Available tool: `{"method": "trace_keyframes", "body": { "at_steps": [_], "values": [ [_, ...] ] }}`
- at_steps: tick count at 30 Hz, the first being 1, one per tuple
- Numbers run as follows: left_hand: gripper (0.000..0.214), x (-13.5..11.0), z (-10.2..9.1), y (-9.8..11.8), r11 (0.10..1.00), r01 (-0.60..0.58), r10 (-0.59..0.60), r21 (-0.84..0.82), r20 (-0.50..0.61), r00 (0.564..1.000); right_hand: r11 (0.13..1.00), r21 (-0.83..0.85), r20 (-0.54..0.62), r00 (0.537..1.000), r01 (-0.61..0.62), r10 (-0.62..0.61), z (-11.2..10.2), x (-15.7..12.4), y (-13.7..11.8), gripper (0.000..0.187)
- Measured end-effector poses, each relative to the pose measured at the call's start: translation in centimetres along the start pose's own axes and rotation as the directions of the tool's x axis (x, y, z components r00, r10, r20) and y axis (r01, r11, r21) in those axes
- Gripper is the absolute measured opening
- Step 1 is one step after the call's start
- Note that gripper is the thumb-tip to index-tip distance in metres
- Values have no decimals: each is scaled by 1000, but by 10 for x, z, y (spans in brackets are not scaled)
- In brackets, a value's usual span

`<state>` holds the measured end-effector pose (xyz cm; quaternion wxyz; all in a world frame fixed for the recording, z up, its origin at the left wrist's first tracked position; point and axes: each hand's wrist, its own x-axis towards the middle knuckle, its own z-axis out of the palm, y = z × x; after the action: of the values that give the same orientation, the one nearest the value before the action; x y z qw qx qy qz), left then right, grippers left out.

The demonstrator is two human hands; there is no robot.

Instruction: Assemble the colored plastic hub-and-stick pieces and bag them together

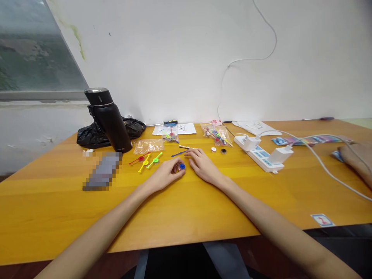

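Note:
My left hand (165,174) rests on the orange table (58,209) with its fingers pinched round a small blue round piece (182,166). My right hand (203,166) lies beside it, fingers curled down on the table, touching the end of a thin blue stick (178,154); whether it holds anything is hidden. Just left of my hands lie a red stick piece (139,159), a yellow one (144,163) and a green one (155,159).
A black flask (109,120) stands by a black bag (95,135). Small plastic bags of coloured parts (216,135), papers, two small discs (218,150), a white power strip (261,155) with chargers and cables lie behind. Another person's hand (356,159) rests at the right edge.

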<state>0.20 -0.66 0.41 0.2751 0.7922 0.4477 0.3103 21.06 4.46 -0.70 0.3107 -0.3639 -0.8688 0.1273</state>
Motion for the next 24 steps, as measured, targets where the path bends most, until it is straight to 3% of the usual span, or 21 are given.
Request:
{"method": "trace_keyframes", "body": {
  "at_steps": [2,6,12,16,20,24],
  "values": [
    [17,0,0,2,1000,-10,10,4,0,1000,993,-100,52,997,66,-61,2,1,6,37],
    [16,0,1,4,1000,-19,19,8,8,1000,985,-153,128,990,82,-63,6,4,14,41],
    [16,-1,1,4,998,-12,13,-69,5,1000,984,-138,27,993,115,-112,7,7,17,26],
    [22,2,3,-1,961,34,-27,-274,29,999,992,-107,-48,997,61,-67,3,8,18,13],
    [29,5,6,-6,851,80,-60,-518,56,997,998,-35,-119,992,-51,47,0,6,18,10],
    [33,7,5,-7,776,151,-132,-612,77,988,995,-15,-85,992,-99,97,0,5,17,15]
  ]
}}
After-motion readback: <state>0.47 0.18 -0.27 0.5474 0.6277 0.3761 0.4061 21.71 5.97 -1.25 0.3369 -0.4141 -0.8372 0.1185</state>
